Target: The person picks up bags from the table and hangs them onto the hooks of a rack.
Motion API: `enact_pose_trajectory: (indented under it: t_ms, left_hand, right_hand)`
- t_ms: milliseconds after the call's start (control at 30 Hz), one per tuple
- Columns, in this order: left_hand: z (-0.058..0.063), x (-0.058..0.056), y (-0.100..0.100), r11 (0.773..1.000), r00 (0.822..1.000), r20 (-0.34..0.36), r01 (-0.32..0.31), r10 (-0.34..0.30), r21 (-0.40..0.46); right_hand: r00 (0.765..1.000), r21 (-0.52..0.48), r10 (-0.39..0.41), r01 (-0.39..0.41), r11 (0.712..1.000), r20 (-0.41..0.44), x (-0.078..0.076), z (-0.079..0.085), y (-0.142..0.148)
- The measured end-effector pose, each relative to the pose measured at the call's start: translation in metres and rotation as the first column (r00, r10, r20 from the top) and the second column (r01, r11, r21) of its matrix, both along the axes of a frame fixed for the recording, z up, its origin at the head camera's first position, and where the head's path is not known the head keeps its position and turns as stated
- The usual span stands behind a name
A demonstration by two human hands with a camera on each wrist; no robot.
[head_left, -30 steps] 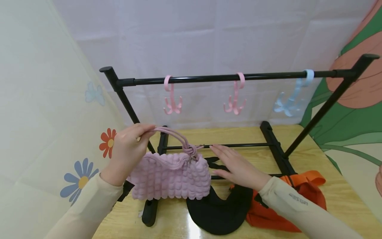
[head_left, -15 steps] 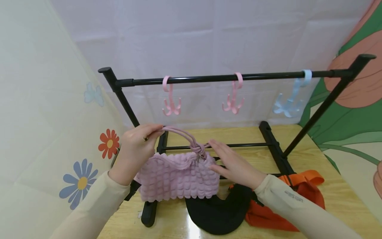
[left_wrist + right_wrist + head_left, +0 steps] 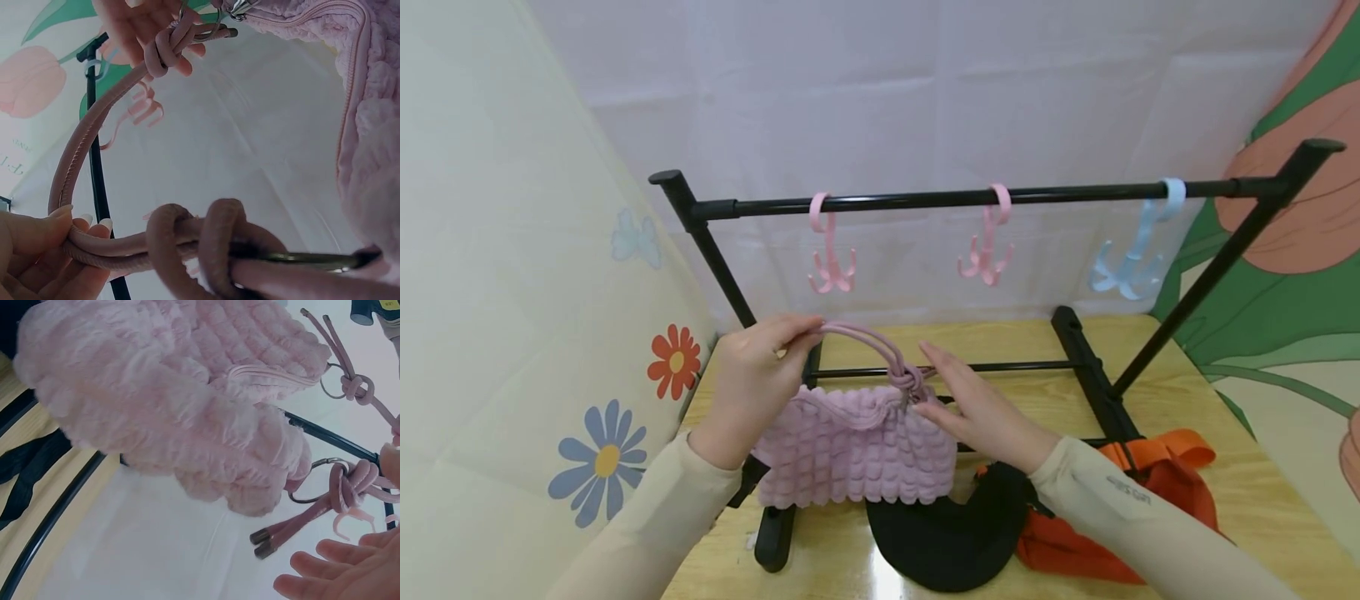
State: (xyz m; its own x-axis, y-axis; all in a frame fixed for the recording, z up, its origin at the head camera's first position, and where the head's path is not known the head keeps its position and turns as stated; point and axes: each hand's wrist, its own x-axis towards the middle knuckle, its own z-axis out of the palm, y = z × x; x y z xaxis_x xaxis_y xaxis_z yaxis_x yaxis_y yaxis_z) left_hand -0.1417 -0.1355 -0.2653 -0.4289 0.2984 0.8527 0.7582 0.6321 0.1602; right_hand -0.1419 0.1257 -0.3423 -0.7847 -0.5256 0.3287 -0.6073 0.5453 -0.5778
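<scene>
A pink puffy handbag (image 3: 857,450) hangs from its knotted cord handle (image 3: 861,333) in the head view. My left hand (image 3: 760,375) pinches that handle near the top between thumb and fingers; the left wrist view shows the doubled cord (image 3: 119,247) in the grip. At the bag's right end, my right hand (image 3: 981,408) is held with fingers straight, fingertips right by the handle's knot (image 3: 908,379). The right wrist view shows these straight fingers (image 3: 337,565) just below the knot and its metal ring (image 3: 312,481).
A black rack's top bar (image 3: 910,201) carries a left pink hook (image 3: 832,267), another pink hook (image 3: 987,258) and a blue hook (image 3: 1131,267). Under the bag lies a black visor (image 3: 947,542); beside it on the wooden table (image 3: 1240,517) is an orange-red bag (image 3: 1067,550).
My left hand and the pink handbag have shifted to the right. The right hand has drifted slightly left, so its fingers now overlap the bag's end at the knot.
</scene>
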Motion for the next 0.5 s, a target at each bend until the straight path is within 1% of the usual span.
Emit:
enact_pose_trajectory:
  t_ms: [133,233,367,433,500]
  left_hand:
    - [0.000,0.001,0.004,1.000,1.000,0.009,0.009,-0.009,0.005]
    - [0.000,0.001,0.007,1.000,1.000,0.009,0.006,-0.006,0.006]
    - [0.000,0.001,0.011,1.000,1.000,0.013,0.007,-0.007,0.010]
    - [0.000,0.001,0.012,1.000,1.000,0.022,0.010,-0.010,0.014]
    - [0.000,0.002,0.013,1.000,0.999,0.031,0.017,-0.018,0.019]
  right_hand:
    - [0.999,-0.066,0.007,-0.005,0.998,0.032,-0.001,0.002,-0.004]
    - [0.999,-0.116,0.025,-0.021,0.993,0.028,-0.002,0.002,-0.006]
    - [0.999,-0.178,0.047,-0.045,0.983,0.004,-0.004,0.003,-0.008]
    - [0.999,-0.192,0.049,-0.051,0.980,-0.015,-0.006,0.004,-0.009]
    - [0.997,-0.194,0.045,-0.055,0.980,-0.054,-0.007,0.005,-0.010]
